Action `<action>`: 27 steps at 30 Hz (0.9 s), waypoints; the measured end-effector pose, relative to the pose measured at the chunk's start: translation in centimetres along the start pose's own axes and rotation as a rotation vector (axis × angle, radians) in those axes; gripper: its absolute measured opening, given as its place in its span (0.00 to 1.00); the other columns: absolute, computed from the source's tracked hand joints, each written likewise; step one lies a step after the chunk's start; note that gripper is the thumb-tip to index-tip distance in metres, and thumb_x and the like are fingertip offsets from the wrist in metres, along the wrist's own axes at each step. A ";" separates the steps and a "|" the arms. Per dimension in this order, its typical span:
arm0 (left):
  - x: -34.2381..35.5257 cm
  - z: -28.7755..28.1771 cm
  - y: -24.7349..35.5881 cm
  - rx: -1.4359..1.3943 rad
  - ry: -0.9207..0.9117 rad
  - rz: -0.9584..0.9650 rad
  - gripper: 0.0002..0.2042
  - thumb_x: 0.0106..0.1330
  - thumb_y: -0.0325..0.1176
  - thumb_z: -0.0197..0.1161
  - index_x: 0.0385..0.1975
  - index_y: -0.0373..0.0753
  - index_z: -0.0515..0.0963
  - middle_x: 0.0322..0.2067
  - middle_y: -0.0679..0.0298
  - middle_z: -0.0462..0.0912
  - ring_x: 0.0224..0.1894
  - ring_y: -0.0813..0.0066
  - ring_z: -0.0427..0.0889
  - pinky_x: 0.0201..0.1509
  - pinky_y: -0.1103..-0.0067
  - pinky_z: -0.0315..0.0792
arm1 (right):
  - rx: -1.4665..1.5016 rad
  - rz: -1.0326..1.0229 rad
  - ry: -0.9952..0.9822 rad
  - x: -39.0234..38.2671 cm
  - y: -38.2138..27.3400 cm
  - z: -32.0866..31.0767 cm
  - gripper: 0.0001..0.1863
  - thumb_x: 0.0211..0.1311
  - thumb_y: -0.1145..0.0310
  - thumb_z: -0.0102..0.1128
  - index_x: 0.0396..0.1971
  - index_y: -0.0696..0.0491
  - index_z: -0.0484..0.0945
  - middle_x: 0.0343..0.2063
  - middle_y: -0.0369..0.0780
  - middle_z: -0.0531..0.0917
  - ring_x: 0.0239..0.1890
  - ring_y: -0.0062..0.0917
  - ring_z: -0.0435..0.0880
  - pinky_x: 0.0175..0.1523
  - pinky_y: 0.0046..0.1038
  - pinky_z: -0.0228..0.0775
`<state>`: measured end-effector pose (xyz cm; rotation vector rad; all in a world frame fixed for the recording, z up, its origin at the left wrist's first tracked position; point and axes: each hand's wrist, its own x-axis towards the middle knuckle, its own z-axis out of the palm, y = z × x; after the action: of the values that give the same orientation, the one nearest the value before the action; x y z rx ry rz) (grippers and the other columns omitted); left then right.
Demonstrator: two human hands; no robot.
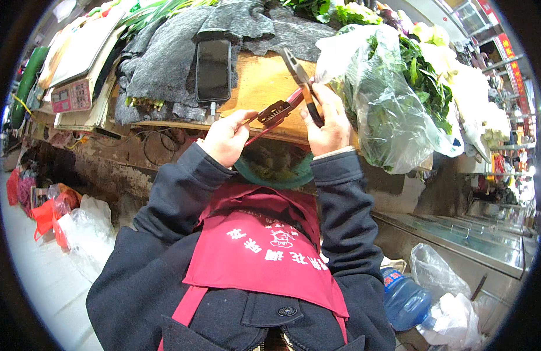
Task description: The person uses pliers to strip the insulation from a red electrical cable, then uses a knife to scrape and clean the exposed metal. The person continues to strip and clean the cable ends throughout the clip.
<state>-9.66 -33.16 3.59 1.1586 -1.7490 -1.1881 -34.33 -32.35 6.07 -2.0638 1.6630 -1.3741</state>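
Observation:
Over the front edge of the wooden table, my left hand pinches a dark red strap with a slotted, buckle-like piece; its exact kind is unclear. My right hand is closed around pliers with orange and black handles, their metal jaws tilted up and away. The far end of the red strap reaches toward the right fingers, passing close to the pliers; I cannot tell whether the jaws touch it. A dark-screened phone lies on grey cloth beyond my left hand.
Leafy greens in a clear plastic bag stand right of my right hand. Below my hands sits a green basin. A pink calculator lies at left. On the floor are a blue water bottle and plastic bags.

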 end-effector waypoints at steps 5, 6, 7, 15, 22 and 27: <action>-0.2 0.9 0.0 0.167 0.094 0.102 0.15 0.75 0.26 0.54 0.58 0.31 0.78 0.37 0.43 0.87 0.39 0.49 0.88 0.44 0.67 0.79 | -0.104 0.095 -0.055 2.2 0.4 0.8 0.30 0.60 0.67 0.75 0.64 0.49 0.78 0.56 0.44 0.84 0.55 0.41 0.85 0.59 0.36 0.78; -0.3 0.9 0.2 0.224 0.083 0.079 0.16 0.75 0.27 0.54 0.58 0.32 0.78 0.36 0.43 0.87 0.38 0.48 0.88 0.43 0.65 0.79 | -0.174 0.112 -0.079 2.5 0.3 0.8 0.31 0.60 0.66 0.75 0.64 0.47 0.78 0.54 0.43 0.84 0.53 0.41 0.86 0.57 0.36 0.79; -0.5 1.0 0.5 0.286 0.065 0.052 0.16 0.75 0.28 0.54 0.58 0.32 0.78 0.35 0.43 0.86 0.37 0.47 0.87 0.42 0.64 0.79 | -0.243 0.097 -0.079 2.6 0.2 0.7 0.31 0.59 0.64 0.76 0.64 0.44 0.78 0.52 0.43 0.84 0.51 0.42 0.86 0.54 0.37 0.80; -1.3 2.1 1.3 0.455 0.128 0.039 0.16 0.75 0.29 0.55 0.59 0.34 0.77 0.34 0.43 0.86 0.36 0.48 0.87 0.41 0.62 0.80 | -0.239 0.197 -0.080 3.1 0.6 0.8 0.32 0.59 0.62 0.76 0.65 0.42 0.78 0.52 0.44 0.81 0.52 0.43 0.85 0.56 0.39 0.79; -3.2 3.9 0.8 -0.130 0.241 -0.179 0.13 0.80 0.27 0.50 0.61 0.36 0.70 0.25 0.71 0.71 0.24 0.86 0.67 0.28 0.83 0.66 | -0.289 0.262 -0.317 4.2 3.3 1.9 0.32 0.62 0.48 0.72 0.66 0.36 0.76 0.49 0.45 0.79 0.50 0.47 0.83 0.51 0.46 0.78; -3.7 4.5 0.6 -0.488 0.261 -0.402 0.07 0.80 0.29 0.52 0.51 0.40 0.65 0.25 0.69 0.70 0.21 0.83 0.67 0.23 0.82 0.63 | -0.320 0.215 -0.302 4.1 3.4 1.7 0.31 0.63 0.48 0.71 0.66 0.35 0.77 0.46 0.46 0.79 0.47 0.47 0.84 0.50 0.45 0.78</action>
<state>-12.56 -28.21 2.45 1.3159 -0.9786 -1.5118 -35.62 -37.73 5.29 -2.0438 1.9917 -0.7267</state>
